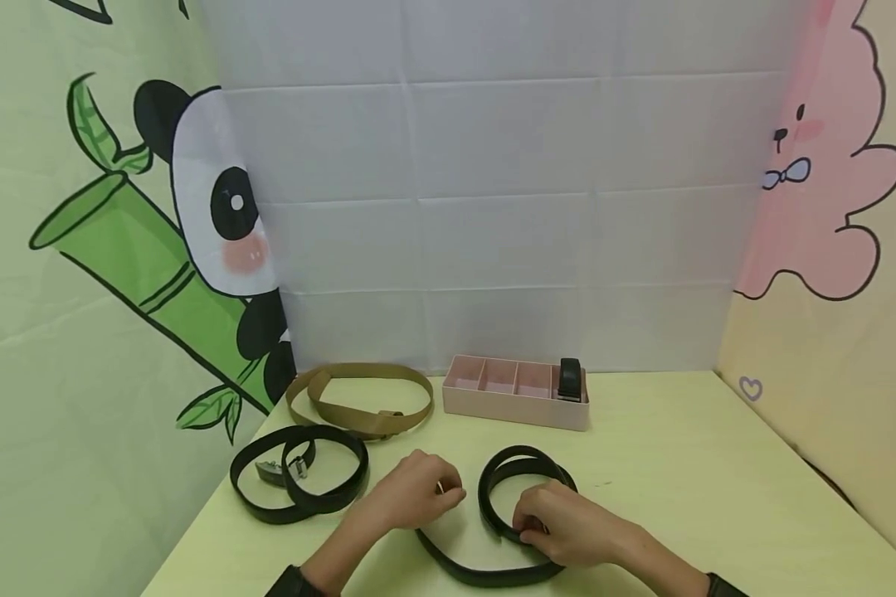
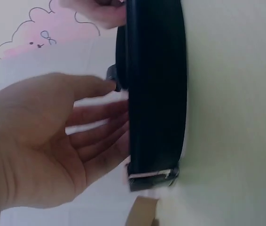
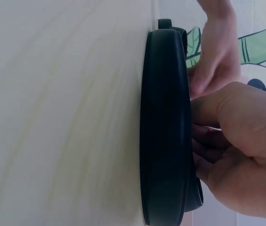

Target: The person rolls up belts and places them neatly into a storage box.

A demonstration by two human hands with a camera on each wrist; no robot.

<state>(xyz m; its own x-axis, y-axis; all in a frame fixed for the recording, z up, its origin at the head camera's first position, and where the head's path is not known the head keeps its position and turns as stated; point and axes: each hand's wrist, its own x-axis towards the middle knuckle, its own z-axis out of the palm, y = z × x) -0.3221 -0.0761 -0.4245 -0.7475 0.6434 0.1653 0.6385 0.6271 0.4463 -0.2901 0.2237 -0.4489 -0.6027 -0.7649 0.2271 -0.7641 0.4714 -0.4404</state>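
Note:
A black belt (image 1: 493, 578) lies on edge on the table, partly coiled, its outer strap curving out to the left. My right hand (image 1: 567, 526) pinches the near side of the coil between thumb and fingers; in the right wrist view the black strap (image 3: 166, 127) hides those fingertips. Just above the belt's left end hovers my left hand (image 1: 418, 489), fingers loosely bent, with nothing seen in its grasp. From the left wrist, the strap (image 2: 156, 94) with a metal-edged end (image 2: 154, 179) stands in front of that hand's fingertips, and the thumb tip is apart from the fingers.
Left of my hands lies another looped black belt (image 1: 265, 514) with a silver buckle (image 1: 297, 469). Behind it rests a tan belt (image 1: 377, 371). A pink compartment box (image 1: 515, 410) stands at the back, a rolled black belt (image 1: 570, 377) in its right end. Printed cloth walls surround the table.

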